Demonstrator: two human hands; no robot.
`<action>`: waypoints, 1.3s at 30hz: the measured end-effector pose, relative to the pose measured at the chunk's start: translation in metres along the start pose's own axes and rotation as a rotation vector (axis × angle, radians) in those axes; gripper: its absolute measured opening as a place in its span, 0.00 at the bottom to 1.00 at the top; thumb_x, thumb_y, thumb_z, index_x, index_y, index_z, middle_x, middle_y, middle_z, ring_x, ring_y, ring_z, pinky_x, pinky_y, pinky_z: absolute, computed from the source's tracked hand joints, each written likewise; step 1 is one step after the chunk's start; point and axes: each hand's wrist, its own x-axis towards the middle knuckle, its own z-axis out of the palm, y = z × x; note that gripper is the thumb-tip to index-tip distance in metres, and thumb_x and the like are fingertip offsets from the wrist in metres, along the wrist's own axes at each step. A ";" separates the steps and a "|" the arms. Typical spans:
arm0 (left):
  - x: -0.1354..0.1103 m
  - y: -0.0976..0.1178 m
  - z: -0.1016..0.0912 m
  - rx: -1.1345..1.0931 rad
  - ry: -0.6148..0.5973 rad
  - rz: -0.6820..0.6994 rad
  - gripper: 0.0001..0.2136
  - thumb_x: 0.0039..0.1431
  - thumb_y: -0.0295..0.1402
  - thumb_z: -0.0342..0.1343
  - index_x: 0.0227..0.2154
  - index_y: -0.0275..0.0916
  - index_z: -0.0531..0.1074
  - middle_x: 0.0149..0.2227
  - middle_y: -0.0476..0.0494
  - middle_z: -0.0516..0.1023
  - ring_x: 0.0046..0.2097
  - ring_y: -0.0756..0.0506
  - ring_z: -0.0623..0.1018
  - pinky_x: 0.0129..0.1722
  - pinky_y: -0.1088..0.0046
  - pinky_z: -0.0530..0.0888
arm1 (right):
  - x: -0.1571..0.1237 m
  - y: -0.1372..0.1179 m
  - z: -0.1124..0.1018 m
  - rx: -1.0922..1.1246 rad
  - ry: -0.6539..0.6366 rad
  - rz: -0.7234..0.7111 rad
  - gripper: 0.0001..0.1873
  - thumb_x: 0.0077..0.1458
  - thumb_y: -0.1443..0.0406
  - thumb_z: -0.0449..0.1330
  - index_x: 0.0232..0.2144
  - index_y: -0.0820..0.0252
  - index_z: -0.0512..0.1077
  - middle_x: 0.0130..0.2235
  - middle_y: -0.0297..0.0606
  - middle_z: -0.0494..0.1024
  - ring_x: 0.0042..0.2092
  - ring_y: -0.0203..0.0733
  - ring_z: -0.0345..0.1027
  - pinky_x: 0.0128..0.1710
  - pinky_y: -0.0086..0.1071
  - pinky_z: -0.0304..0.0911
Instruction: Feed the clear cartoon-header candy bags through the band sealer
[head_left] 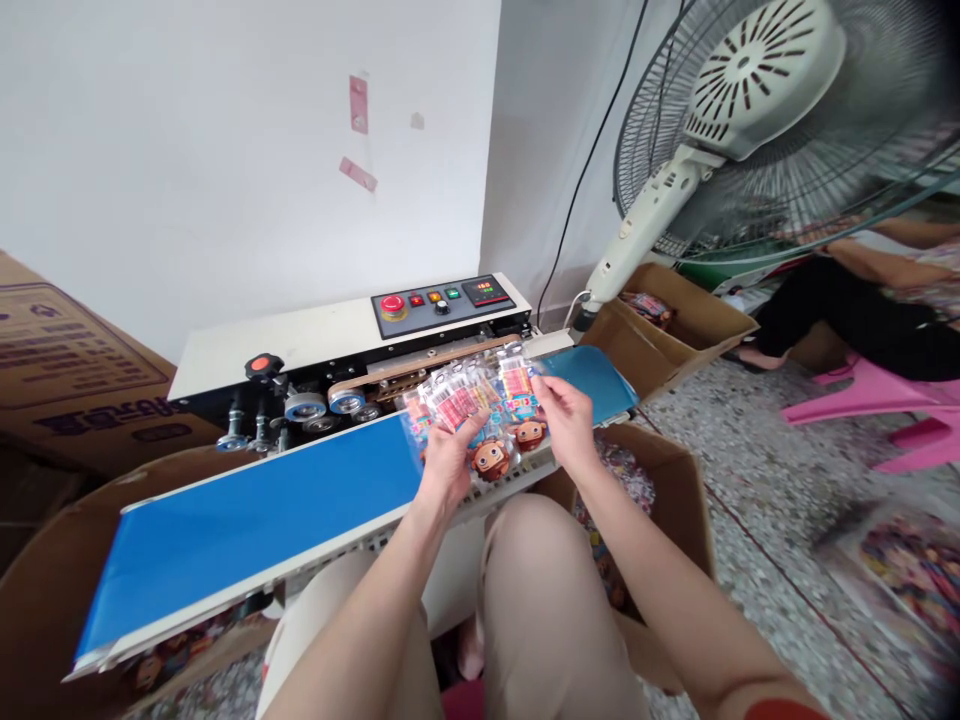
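My left hand [448,462] is closed on a fan of several clear toy packets [459,402] printed with cartoon faces, held over the blue conveyor belt [262,520] of a band sealing machine [300,345]. My right hand [564,420] pinches the rightmost packet [519,390] at its edge, near the belt's right end. The packets' upper edges sit close to the sealing slot and rollers.
A control panel [444,300] with a red button tops the machine. Open cardboard boxes stand right [660,335], below the belt [660,500] and left [45,590]. A standing fan [750,120] and a seated person [862,300] on a pink chair are at right. My knees are below.
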 end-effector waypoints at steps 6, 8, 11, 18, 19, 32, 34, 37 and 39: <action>0.001 0.003 -0.002 0.007 0.016 -0.003 0.20 0.38 0.36 0.71 0.37 0.36 0.78 0.42 0.38 0.81 0.45 0.40 0.80 0.47 0.67 0.74 | 0.050 0.041 -0.033 -0.235 0.238 -0.051 0.23 0.52 0.47 0.55 0.30 0.62 0.74 0.28 0.37 0.75 0.28 0.37 0.66 0.30 0.30 0.61; 0.000 0.003 -0.001 0.015 0.008 -0.003 0.20 0.39 0.36 0.71 0.38 0.35 0.78 0.43 0.38 0.81 0.45 0.39 0.80 0.46 0.66 0.74 | 0.070 0.054 -0.038 -0.427 0.217 -0.042 0.22 0.52 0.49 0.54 0.27 0.62 0.73 0.26 0.38 0.75 0.28 0.38 0.65 0.29 0.30 0.58; 0.001 0.003 -0.001 0.028 0.026 -0.006 0.21 0.38 0.36 0.71 0.38 0.34 0.78 0.42 0.37 0.81 0.44 0.38 0.80 0.44 0.65 0.76 | 0.089 0.060 -0.031 -0.636 0.100 -0.032 0.20 0.53 0.52 0.54 0.24 0.61 0.73 0.24 0.38 0.75 0.27 0.40 0.65 0.28 0.31 0.57; 0.002 0.002 0.000 0.000 0.000 0.025 0.20 0.39 0.34 0.71 0.38 0.35 0.78 0.43 0.37 0.81 0.43 0.38 0.80 0.45 0.62 0.76 | 0.042 0.025 0.001 -0.383 -0.113 -0.076 0.25 0.58 0.47 0.49 0.35 0.60 0.75 0.31 0.40 0.77 0.33 0.42 0.70 0.33 0.32 0.62; 0.002 0.002 0.001 0.005 -0.004 0.030 0.20 0.39 0.34 0.71 0.38 0.35 0.78 0.43 0.37 0.81 0.42 0.38 0.81 0.46 0.62 0.75 | 0.028 0.019 0.004 -0.277 -0.200 -0.042 0.26 0.58 0.46 0.48 0.35 0.60 0.75 0.31 0.39 0.77 0.33 0.41 0.70 0.33 0.31 0.63; 0.003 -0.003 -0.001 0.049 0.047 0.009 0.18 0.35 0.34 0.72 0.33 0.34 0.79 0.37 0.40 0.82 0.35 0.43 0.80 0.40 0.67 0.75 | 0.063 0.053 -0.037 -0.170 0.041 0.176 0.28 0.40 0.41 0.63 0.21 0.61 0.70 0.18 0.32 0.69 0.21 0.37 0.63 0.20 0.29 0.58; 0.003 -0.003 -0.001 0.031 0.033 -0.001 0.19 0.35 0.34 0.72 0.34 0.34 0.79 0.37 0.39 0.82 0.34 0.43 0.81 0.40 0.66 0.75 | 0.079 0.056 -0.036 -0.294 -0.057 0.146 0.27 0.40 0.41 0.63 0.18 0.61 0.70 0.16 0.32 0.68 0.22 0.37 0.63 0.21 0.29 0.58; 0.003 -0.001 0.001 0.009 0.042 -0.014 0.21 0.34 0.34 0.73 0.34 0.33 0.78 0.37 0.38 0.82 0.34 0.41 0.81 0.40 0.63 0.76 | 0.081 0.047 -0.024 -0.465 -0.089 0.054 0.25 0.43 0.43 0.62 0.22 0.60 0.73 0.18 0.34 0.71 0.24 0.39 0.65 0.26 0.30 0.60; 0.003 -0.001 0.002 0.001 0.051 -0.008 0.21 0.34 0.34 0.73 0.35 0.34 0.78 0.38 0.37 0.82 0.35 0.40 0.81 0.41 0.62 0.76 | 0.066 0.036 -0.016 -0.466 -0.069 0.006 0.25 0.48 0.43 0.58 0.28 0.60 0.75 0.22 0.36 0.73 0.26 0.40 0.67 0.28 0.31 0.61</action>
